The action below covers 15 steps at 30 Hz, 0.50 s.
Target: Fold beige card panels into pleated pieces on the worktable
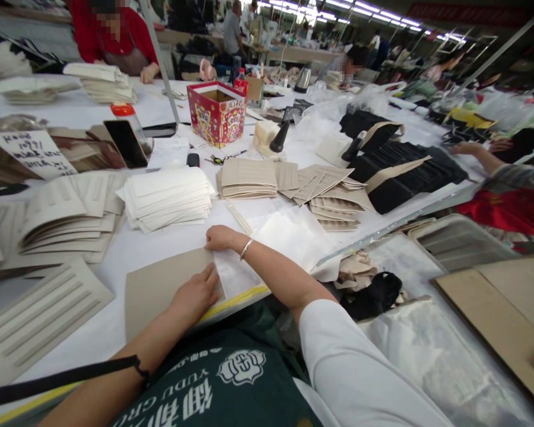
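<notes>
A plain beige panel (160,290), which looks like fabric or thin leather, lies on the white table close to my body. My left hand (196,293) rests flat on its right part, fingers stretched out. At the panel's far right corner, my right hand (220,237) is closed, its fingertips pinching the edge. A translucent white sheet (289,237) lies beside and under my right forearm. Just beyond are a stack of white pieces (167,196) and a stack of beige pieces (248,178).
Striped beige panels (48,314) and a curled stack (66,213) lie on the left. Farther back stand a red box (217,115), a phone (125,144) and a black cone (279,137). Black pieces (404,169) are piled right. A person in red (115,41) sits opposite.
</notes>
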{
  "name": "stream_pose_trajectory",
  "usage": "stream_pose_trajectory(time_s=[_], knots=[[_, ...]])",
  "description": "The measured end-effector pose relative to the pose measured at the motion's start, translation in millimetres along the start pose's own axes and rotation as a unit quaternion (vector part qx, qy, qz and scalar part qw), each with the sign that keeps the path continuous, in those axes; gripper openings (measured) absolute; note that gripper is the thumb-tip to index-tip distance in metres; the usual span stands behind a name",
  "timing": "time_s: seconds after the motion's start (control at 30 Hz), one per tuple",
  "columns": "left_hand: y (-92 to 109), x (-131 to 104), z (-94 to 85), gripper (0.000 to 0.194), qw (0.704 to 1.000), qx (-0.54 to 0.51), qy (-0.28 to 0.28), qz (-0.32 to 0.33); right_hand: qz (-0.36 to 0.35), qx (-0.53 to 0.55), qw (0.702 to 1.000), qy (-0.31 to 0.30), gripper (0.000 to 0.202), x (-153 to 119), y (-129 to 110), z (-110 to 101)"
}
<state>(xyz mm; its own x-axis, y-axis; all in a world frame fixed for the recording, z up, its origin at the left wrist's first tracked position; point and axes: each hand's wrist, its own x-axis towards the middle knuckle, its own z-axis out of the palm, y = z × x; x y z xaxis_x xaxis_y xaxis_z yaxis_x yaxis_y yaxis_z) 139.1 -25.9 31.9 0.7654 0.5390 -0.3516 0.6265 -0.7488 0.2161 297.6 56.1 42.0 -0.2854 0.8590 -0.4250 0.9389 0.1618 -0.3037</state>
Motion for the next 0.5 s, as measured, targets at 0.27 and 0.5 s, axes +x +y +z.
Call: stream_pose_trajectory(time_s=[0.27, 0.5], knots=[[-27.9, -35.9, 7.5, 0.027, 0.973, -0.092, 0.207, 0.050, 0.057, 0.039, 0.972, 0.224, 0.033, -44.4, -18.2, 24.9], [-45.3, -116.4, 71.1, 0.028, 0.928, 0.047, 0.364, 0.069, -0.173, -0.007, 0.943, 0.285, 0.028, -114.5, -74.4, 126.2]])
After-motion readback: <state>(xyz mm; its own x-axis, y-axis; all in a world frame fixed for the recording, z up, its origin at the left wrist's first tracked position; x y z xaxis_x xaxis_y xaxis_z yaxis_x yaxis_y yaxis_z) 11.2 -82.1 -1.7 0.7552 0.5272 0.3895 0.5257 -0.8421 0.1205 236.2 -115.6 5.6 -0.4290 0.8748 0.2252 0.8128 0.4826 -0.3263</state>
